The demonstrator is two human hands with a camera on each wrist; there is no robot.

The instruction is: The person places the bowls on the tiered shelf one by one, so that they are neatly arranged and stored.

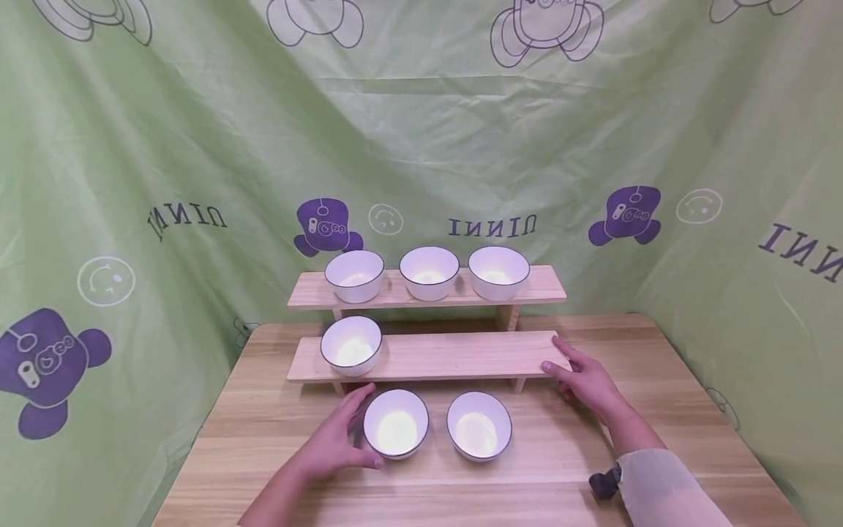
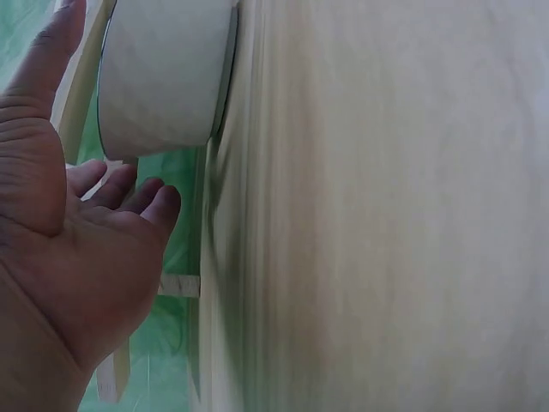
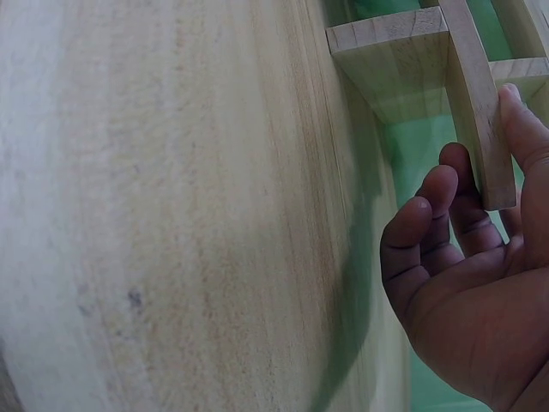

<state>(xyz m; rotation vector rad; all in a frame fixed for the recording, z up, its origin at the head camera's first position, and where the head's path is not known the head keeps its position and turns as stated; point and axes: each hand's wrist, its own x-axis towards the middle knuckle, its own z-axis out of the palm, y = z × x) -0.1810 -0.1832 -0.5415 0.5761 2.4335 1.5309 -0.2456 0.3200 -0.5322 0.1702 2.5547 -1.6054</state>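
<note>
Two white bowls with dark rims stand on the table, a left one [image 1: 396, 424] and a right one [image 1: 479, 426]. My left hand [image 1: 339, 439] is spread at the left side of the left bowl, thumb and fingers apart. The left wrist view shows a gap between most of its fingers and a white bowl [image 2: 167, 77]. At the right end of the lower wooden shelf [image 1: 454, 355], my right hand [image 1: 589, 384] grips the board. In the right wrist view the thumb lies on one face of the board [image 3: 485, 129], with curled fingers at the other.
Another white bowl [image 1: 351, 346] sits at the left of the lower shelf. Three more, a left [image 1: 355, 277], a middle [image 1: 429, 274] and a right bowl [image 1: 498, 273], line the upper shelf [image 1: 306, 291]. A green curtain [image 1: 421, 146] hangs behind the wooden table [image 1: 527, 494].
</note>
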